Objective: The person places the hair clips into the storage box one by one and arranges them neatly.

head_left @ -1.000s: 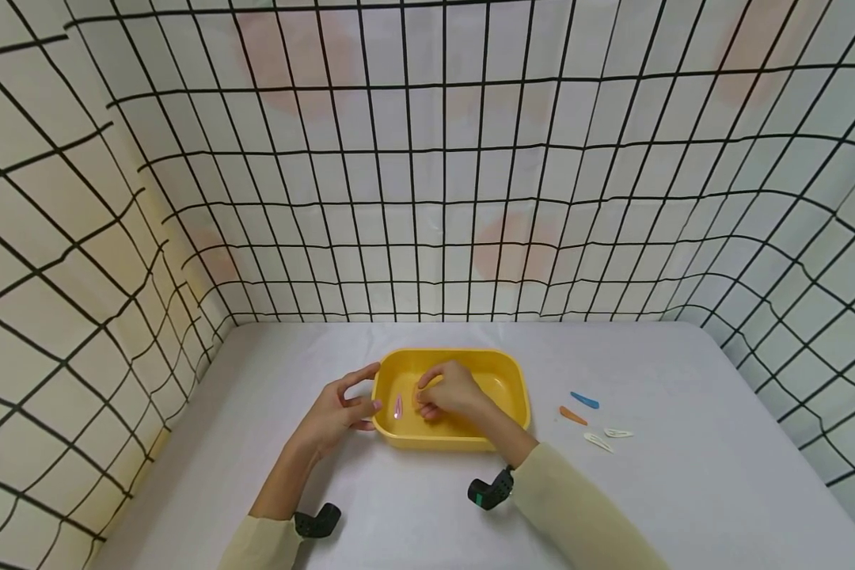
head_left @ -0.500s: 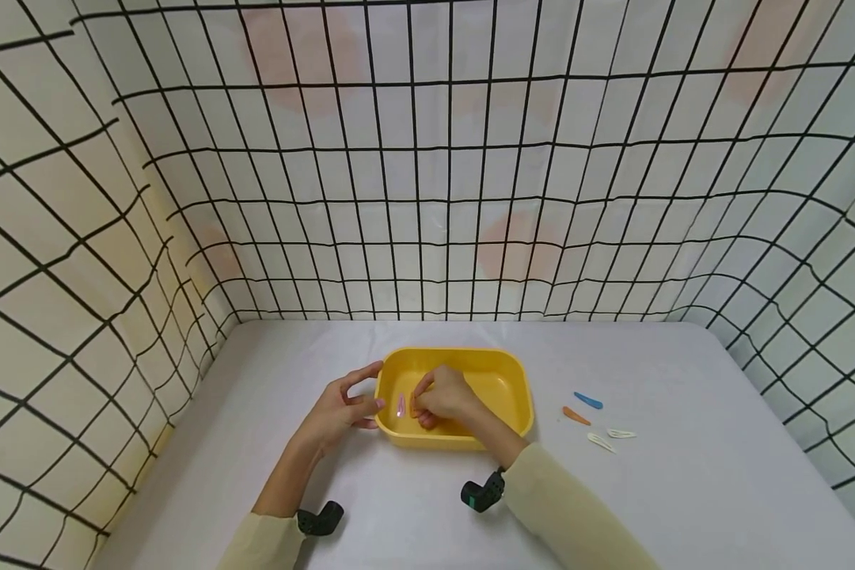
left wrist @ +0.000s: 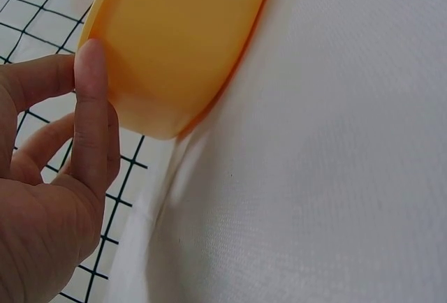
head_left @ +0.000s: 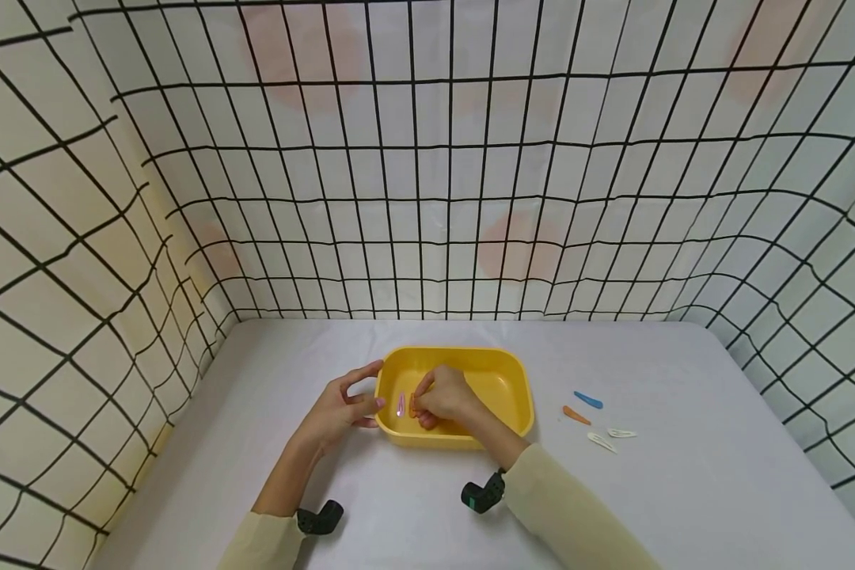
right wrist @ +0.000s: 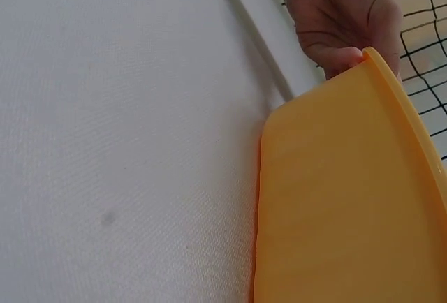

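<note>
A yellow plastic tray (head_left: 492, 439) stands on the white table. At its left end my left hand (head_left: 338, 412) grips the rim, thumb at the edge and fingers spread along the end wall. In the left wrist view the left hand (left wrist: 59, 177) shows against the tray's end wall (left wrist: 167, 52). Inside the tray, my right hand (head_left: 445, 396) pinches an orange hair clip (head_left: 412, 405) low over the floor. Just left of that clip lies a pink hair clip (head_left: 400, 404). The right wrist view shows the tray's outer wall (right wrist: 342, 198) and the left hand (right wrist: 342, 17), while the right hand is hidden there.
Right of the tray lie a blue hair clip (head_left: 588, 400), another orange hair clip (head_left: 576, 415) and two white hair clips, one (head_left: 602, 442) nearer the front and the other (head_left: 621, 433) beside it. A black wire grid (head_left: 442, 198) encloses the table's back and sides.
Over the last second, my right hand has shifted slightly left in the tray, and the orange clip at its fingertips has come into view beside the pink one. My left hand stays at the rim.
</note>
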`<state>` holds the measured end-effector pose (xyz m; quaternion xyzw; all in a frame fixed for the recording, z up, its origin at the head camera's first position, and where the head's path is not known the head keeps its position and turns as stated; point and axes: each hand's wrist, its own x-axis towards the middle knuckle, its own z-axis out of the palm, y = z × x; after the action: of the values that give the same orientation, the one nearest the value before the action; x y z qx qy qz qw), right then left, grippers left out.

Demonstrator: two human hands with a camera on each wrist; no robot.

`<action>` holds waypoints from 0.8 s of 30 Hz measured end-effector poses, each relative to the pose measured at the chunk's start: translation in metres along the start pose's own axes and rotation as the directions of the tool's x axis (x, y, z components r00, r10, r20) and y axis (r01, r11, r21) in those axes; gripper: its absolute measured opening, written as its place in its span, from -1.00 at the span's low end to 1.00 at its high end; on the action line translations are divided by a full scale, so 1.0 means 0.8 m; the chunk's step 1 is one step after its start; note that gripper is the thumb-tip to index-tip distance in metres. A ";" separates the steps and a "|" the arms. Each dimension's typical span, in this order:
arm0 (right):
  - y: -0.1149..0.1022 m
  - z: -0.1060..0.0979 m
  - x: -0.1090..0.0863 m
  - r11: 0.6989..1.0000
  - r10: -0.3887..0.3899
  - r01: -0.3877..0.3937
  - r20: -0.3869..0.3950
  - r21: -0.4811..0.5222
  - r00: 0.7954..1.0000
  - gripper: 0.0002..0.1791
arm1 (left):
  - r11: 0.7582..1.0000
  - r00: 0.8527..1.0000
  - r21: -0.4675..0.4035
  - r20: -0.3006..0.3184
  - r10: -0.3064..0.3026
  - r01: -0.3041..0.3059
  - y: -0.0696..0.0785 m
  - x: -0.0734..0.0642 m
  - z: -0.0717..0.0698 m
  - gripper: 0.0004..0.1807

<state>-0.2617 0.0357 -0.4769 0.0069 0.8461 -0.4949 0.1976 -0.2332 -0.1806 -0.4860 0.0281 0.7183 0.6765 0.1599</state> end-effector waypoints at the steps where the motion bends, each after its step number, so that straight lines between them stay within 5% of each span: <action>1: 0.000 -0.001 -0.001 1.000 -0.001 0.001 0.002 0.003 1.000 -0.88 | 1.000 1.000 -0.001 0.002 0.001 -0.001 0.000 0.000 0.000 -0.22; 24: 0.034 -0.062 -0.026 0.989 -0.085 0.084 0.006 0.119 0.996 -0.74 | 1.000 1.000 0.009 -0.019 0.007 -0.007 0.000 -0.002 0.002 -0.23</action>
<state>-0.2527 0.0950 -0.4711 -0.0199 0.8138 -0.5522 0.1802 -0.2310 -0.1796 -0.4855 0.0248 0.7226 0.6742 0.1507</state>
